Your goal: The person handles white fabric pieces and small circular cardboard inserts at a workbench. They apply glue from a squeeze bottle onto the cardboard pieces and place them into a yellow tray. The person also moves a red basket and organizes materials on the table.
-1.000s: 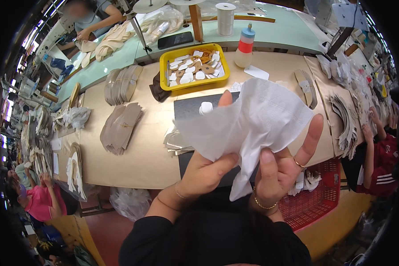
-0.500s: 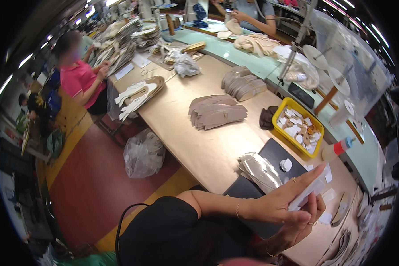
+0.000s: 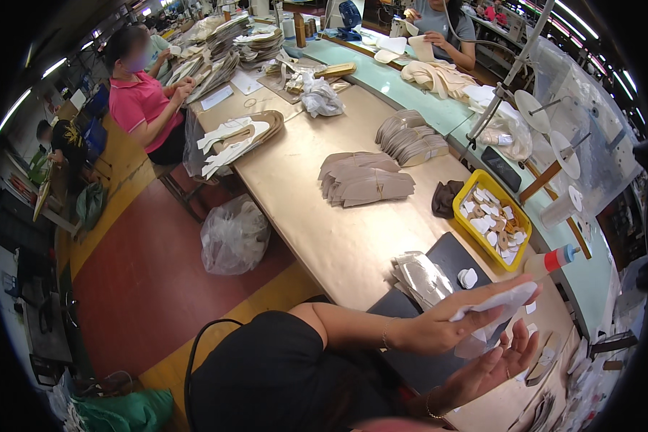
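My left hand (image 3: 446, 317) grips a thin, soft white piece (image 3: 500, 302), its fingers closed over it. Part of the piece folds over the fingers, and a paler, translucent bit hangs below. Whether that is one piece or several I cannot tell. Just below, my right hand (image 3: 493, 371) is apart from it with spread, slightly curled fingers and nothing in its grasp. Near my left wrist a stack of shiny metallic cut pieces (image 3: 421, 277) rests on a dark board (image 3: 457, 252). Small round white pieces (image 3: 467, 278) lie on that board.
Beyond stand two groups of beige cut pieces (image 3: 367, 180) and a yellow basket (image 3: 475, 227) full of small pieces. A bottle with a red band (image 3: 551, 259) is to the right. A person in pink (image 3: 140, 108) works at the left; another person (image 3: 446, 36) sits across.
My right hand has come away from the white piece and its fingers have spread. The left hand keeps the piece, which is now turned and folded over its fingers. The view has shifted slightly.
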The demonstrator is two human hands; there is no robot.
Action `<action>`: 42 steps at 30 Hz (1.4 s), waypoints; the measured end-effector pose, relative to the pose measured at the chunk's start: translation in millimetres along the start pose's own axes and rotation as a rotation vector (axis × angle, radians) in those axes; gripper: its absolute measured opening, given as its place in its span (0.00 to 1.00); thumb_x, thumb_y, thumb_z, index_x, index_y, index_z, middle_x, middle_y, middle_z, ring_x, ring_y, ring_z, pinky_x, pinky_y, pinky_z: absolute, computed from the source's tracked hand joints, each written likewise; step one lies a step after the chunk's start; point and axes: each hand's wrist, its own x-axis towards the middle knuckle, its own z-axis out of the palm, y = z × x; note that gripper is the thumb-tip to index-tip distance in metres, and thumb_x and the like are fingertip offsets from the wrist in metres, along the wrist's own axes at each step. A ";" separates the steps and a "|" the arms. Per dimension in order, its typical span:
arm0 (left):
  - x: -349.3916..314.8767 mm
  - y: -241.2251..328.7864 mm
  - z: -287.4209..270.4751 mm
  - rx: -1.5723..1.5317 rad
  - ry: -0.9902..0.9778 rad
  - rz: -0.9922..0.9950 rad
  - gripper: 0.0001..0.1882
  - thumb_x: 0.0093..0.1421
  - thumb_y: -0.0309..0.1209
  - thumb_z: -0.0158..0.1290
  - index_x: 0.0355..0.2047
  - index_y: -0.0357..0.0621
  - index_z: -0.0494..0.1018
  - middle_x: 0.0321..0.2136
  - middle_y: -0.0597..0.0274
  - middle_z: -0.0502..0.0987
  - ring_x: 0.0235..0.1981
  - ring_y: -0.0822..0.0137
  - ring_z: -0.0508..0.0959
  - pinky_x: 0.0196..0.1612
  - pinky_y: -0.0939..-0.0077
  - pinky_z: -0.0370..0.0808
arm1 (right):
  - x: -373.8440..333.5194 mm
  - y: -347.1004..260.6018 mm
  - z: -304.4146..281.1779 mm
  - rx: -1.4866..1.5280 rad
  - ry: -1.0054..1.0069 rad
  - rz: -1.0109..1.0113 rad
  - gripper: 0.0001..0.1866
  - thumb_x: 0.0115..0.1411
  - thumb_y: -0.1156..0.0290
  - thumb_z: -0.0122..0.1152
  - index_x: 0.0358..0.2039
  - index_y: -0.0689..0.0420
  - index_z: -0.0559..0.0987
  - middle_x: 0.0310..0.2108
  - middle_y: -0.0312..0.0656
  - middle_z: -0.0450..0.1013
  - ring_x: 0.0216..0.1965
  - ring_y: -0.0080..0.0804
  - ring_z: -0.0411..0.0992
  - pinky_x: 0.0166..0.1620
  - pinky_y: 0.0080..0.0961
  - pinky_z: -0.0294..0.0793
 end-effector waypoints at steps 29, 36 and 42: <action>-13.8 85.4 53.4 0.120 0.135 0.500 0.23 0.66 0.48 0.29 0.55 0.54 0.60 0.26 0.56 0.69 0.33 0.58 0.70 0.38 0.63 0.66 | 37.3 -49.1 -37.9 0.767 -0.526 -0.256 0.12 0.58 0.67 0.56 0.36 0.57 0.65 0.36 0.45 0.63 0.23 0.40 0.70 0.32 0.35 0.70; 6.1 65.1 88.0 -0.247 0.102 0.208 0.24 0.64 0.53 0.32 0.40 0.45 0.64 0.23 0.55 0.70 0.27 0.59 0.71 0.34 0.66 0.65 | 29.2 -68.7 -66.0 0.838 -0.213 -0.354 0.09 0.56 0.70 0.57 0.32 0.57 0.67 0.33 0.44 0.64 0.26 0.40 0.69 0.34 0.35 0.67; 25.3 33.4 103.8 -0.538 -0.244 -0.111 0.10 0.63 0.40 0.44 0.36 0.48 0.64 0.24 0.60 0.71 0.28 0.60 0.72 0.37 0.63 0.65 | 10.5 -79.5 -95.3 0.694 0.036 -0.585 0.04 0.60 0.73 0.52 0.30 0.54 0.67 0.33 0.46 0.70 0.31 0.41 0.72 0.32 0.30 0.67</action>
